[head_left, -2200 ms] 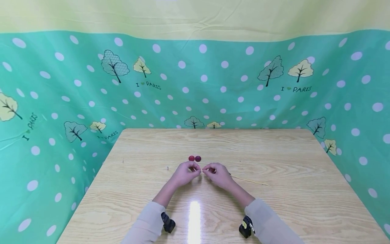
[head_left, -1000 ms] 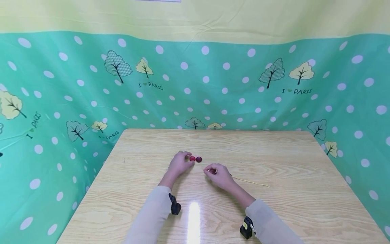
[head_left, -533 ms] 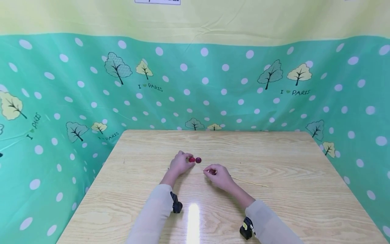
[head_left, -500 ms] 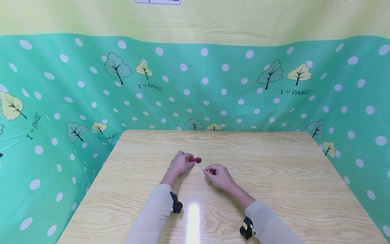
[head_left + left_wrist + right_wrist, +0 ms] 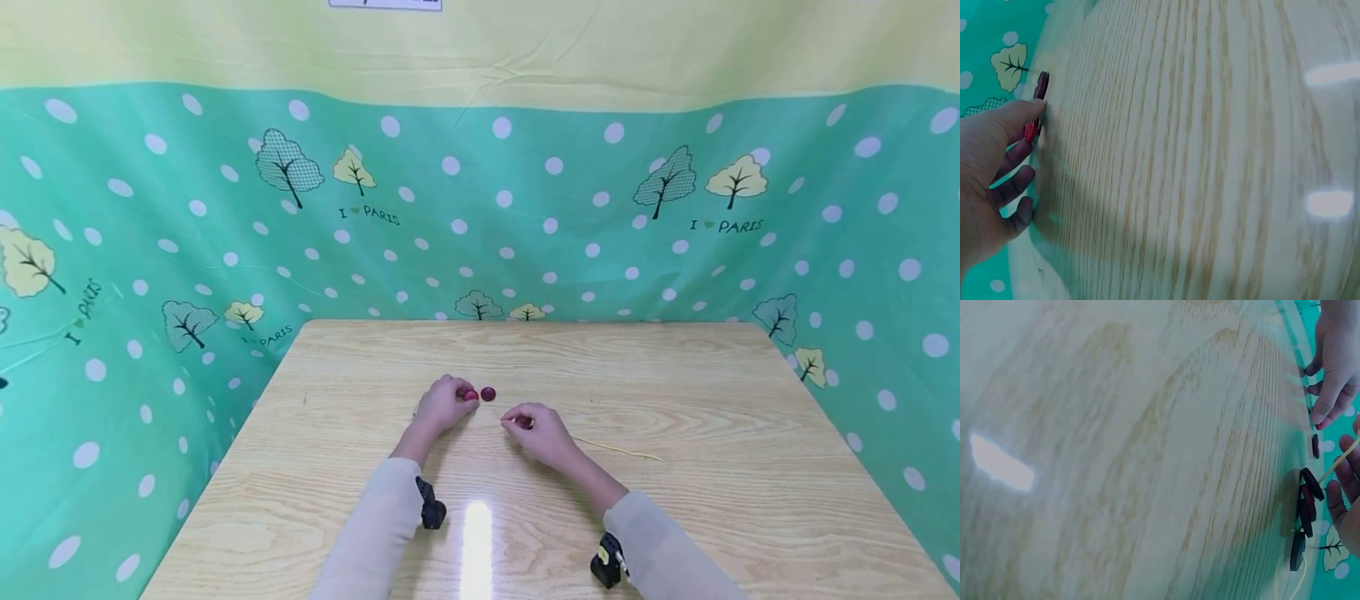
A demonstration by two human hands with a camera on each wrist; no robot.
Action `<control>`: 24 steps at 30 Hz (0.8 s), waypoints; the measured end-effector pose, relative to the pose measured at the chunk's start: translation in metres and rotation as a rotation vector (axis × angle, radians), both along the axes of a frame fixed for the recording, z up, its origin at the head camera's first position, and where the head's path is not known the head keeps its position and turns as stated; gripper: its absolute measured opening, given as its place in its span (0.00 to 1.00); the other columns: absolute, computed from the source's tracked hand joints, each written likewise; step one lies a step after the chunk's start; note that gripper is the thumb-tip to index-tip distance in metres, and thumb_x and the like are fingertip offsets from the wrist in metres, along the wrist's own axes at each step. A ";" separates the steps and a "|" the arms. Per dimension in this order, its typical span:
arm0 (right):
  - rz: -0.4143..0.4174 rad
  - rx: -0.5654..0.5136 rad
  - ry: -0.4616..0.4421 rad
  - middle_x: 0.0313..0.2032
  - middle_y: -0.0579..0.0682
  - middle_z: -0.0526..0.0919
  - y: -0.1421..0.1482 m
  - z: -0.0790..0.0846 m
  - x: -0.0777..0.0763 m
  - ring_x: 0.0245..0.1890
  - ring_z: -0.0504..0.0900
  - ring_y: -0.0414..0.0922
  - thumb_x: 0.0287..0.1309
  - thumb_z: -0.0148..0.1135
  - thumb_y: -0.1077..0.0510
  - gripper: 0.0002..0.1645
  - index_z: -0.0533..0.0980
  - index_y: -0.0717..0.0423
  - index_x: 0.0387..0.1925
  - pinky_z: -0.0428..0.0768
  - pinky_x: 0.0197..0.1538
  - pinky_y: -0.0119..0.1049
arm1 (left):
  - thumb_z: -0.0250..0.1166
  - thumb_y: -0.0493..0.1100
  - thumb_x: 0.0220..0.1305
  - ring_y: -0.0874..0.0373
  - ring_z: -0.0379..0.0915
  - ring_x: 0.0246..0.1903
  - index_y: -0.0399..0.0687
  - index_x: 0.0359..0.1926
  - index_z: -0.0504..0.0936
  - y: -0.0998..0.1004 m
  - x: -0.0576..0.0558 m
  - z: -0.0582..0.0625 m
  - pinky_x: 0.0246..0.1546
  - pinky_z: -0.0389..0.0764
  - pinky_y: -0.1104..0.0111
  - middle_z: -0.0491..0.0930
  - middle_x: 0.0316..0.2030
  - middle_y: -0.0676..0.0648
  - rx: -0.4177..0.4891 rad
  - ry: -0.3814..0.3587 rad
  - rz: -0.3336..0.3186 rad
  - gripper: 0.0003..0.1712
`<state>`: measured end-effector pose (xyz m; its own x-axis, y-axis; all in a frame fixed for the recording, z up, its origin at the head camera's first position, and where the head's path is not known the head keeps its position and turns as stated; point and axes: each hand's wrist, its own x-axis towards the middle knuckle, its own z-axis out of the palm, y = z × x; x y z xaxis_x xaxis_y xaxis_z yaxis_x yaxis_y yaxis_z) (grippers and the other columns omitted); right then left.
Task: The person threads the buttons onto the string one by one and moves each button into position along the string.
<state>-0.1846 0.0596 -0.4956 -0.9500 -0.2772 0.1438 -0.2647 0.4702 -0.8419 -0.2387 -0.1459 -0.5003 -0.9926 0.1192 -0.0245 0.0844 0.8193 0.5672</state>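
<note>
In the head view my left hand (image 5: 442, 406) pinches a flat round red bead (image 5: 471, 396) between thumb and fingers, low over the table. Just right of it lies a dark purple round bead (image 5: 488, 394), apart from the hand. The left wrist view shows the thumb over the red bead (image 5: 1031, 130), its lower fingers loosely bent. My right hand (image 5: 542, 431) pinches a thin yellow cord (image 5: 1339, 464) near one end. Several dark and red flat beads (image 5: 1305, 503) are strung on this cord below the fingers. Its tail (image 5: 618, 450) trails right across the table.
The wooden table (image 5: 675, 517) spans the foreground. A green dotted curtain (image 5: 420, 250) hangs behind it and at both sides. Black wrist cameras (image 5: 431, 510) sit on both forearms. A bright light reflection lies on the table's near middle.
My left hand has moved from beside the right fingertips to the red bead, and now pinches it, shifting it slightly away from the purple one. The right hand stays in place.
</note>
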 end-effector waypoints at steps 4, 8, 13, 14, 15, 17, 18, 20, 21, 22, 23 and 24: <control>0.000 -0.004 -0.001 0.27 0.45 0.80 0.000 -0.001 -0.001 0.28 0.74 0.38 0.55 0.64 0.59 0.03 0.83 0.52 0.32 0.74 0.32 0.26 | 0.67 0.51 0.56 0.52 0.74 0.42 0.46 0.48 0.81 -0.001 0.002 0.002 0.50 0.75 0.57 0.76 0.41 0.46 0.025 0.002 -0.008 0.21; 0.003 -0.005 -0.007 0.28 0.45 0.80 0.000 -0.002 -0.001 0.29 0.74 0.37 0.55 0.64 0.59 0.05 0.83 0.54 0.33 0.74 0.32 0.26 | 0.67 0.51 0.56 0.53 0.74 0.41 0.46 0.49 0.80 -0.002 0.003 0.003 0.48 0.75 0.57 0.76 0.40 0.47 0.031 0.007 -0.024 0.22; 0.008 -0.015 0.018 0.28 0.46 0.81 0.000 -0.003 -0.002 0.29 0.74 0.37 0.56 0.63 0.58 0.06 0.83 0.55 0.34 0.75 0.32 0.27 | 0.67 0.51 0.56 0.56 0.73 0.38 0.47 0.50 0.80 -0.003 0.005 0.005 0.43 0.75 0.60 0.76 0.39 0.49 0.049 0.011 -0.046 0.22; 0.012 -0.019 0.029 0.28 0.45 0.80 0.000 -0.004 -0.002 0.29 0.74 0.36 0.56 0.63 0.58 0.06 0.83 0.56 0.33 0.75 0.32 0.26 | 0.67 0.51 0.56 0.56 0.72 0.38 0.47 0.50 0.80 -0.003 0.006 0.005 0.42 0.75 0.61 0.76 0.39 0.49 0.056 0.008 -0.048 0.22; 0.018 -0.024 0.046 0.28 0.45 0.80 0.001 -0.004 -0.002 0.29 0.74 0.36 0.56 0.63 0.57 0.07 0.83 0.57 0.33 0.75 0.32 0.27 | 0.67 0.51 0.56 0.56 0.72 0.37 0.48 0.50 0.80 -0.003 0.006 0.006 0.41 0.75 0.61 0.76 0.40 0.49 0.059 0.006 -0.050 0.21; 0.033 -0.026 0.085 0.27 0.45 0.80 0.001 -0.005 -0.002 0.28 0.74 0.36 0.57 0.62 0.57 0.09 0.82 0.59 0.34 0.75 0.31 0.26 | 0.66 0.51 0.56 0.57 0.72 0.37 0.49 0.50 0.80 -0.003 0.007 0.007 0.41 0.75 0.62 0.76 0.40 0.50 0.059 0.001 -0.051 0.21; 0.037 -0.027 0.090 0.27 0.45 0.80 0.001 -0.005 -0.002 0.28 0.73 0.36 0.57 0.62 0.57 0.09 0.82 0.60 0.34 0.75 0.30 0.26 | 0.66 0.51 0.56 0.57 0.72 0.37 0.49 0.50 0.80 -0.004 0.008 0.007 0.41 0.75 0.62 0.76 0.40 0.50 0.063 -0.004 -0.052 0.21; 0.040 -0.024 0.082 0.27 0.45 0.80 0.000 -0.004 -0.001 0.28 0.74 0.36 0.57 0.62 0.57 0.10 0.82 0.60 0.35 0.75 0.30 0.27 | 0.66 0.50 0.56 0.57 0.72 0.37 0.49 0.50 0.80 -0.003 0.009 0.009 0.41 0.75 0.62 0.77 0.41 0.50 0.074 -0.010 -0.058 0.20; 0.038 -0.022 0.069 0.28 0.44 0.80 0.000 -0.003 -0.001 0.28 0.74 0.37 0.57 0.62 0.57 0.09 0.82 0.60 0.35 0.75 0.31 0.27 | 0.66 0.50 0.56 0.57 0.72 0.37 0.49 0.49 0.80 -0.003 0.010 0.009 0.42 0.75 0.62 0.77 0.41 0.50 0.079 -0.014 -0.061 0.20; 0.035 -0.018 0.052 0.28 0.44 0.80 0.000 -0.003 -0.002 0.29 0.74 0.37 0.57 0.62 0.58 0.09 0.82 0.59 0.35 0.75 0.31 0.27 | 0.66 0.50 0.56 0.57 0.72 0.37 0.49 0.49 0.80 -0.003 0.010 0.010 0.42 0.75 0.62 0.77 0.41 0.50 0.086 -0.018 -0.065 0.20; 0.026 -0.015 0.023 0.28 0.43 0.80 0.000 -0.002 -0.002 0.29 0.74 0.37 0.56 0.63 0.58 0.08 0.82 0.58 0.35 0.75 0.32 0.27 | 0.66 0.50 0.56 0.57 0.72 0.37 0.48 0.49 0.80 -0.003 0.011 0.010 0.42 0.75 0.62 0.77 0.41 0.50 0.093 -0.023 -0.069 0.20; 0.023 -0.013 0.009 0.28 0.44 0.80 0.000 -0.002 -0.002 0.30 0.74 0.37 0.56 0.63 0.58 0.08 0.82 0.57 0.35 0.76 0.33 0.27 | 0.66 0.50 0.56 0.57 0.72 0.37 0.48 0.49 0.80 -0.003 0.012 0.011 0.41 0.75 0.62 0.77 0.41 0.50 0.101 -0.028 -0.072 0.20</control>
